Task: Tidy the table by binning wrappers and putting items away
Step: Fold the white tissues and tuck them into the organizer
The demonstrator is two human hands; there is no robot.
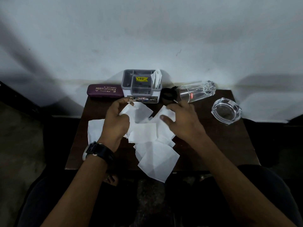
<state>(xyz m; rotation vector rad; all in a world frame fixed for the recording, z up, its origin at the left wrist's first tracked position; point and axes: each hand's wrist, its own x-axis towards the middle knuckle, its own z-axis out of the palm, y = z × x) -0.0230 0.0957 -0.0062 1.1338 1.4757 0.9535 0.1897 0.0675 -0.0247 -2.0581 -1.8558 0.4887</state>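
Note:
Several white paper napkins (147, 135) lie scattered over the middle of a small dark wooden table (229, 145). My left hand (114, 118), with a black watch on its wrist, pinches one napkin (129, 108) just in front of the grey organiser box (141, 86). My right hand (182, 118) hovers over the right side of the pile, its fingers spread and touching a napkin (167, 112). A few napkins (157, 77) stand in the box's right compartment.
A maroon spectacle case (105, 91) lies left of the box. Black sunglasses (168, 95) lie to its right, next to a clear drinking glass (198, 91) on its side. A glass ashtray (227, 111) sits at the right. A white wall stands behind the table.

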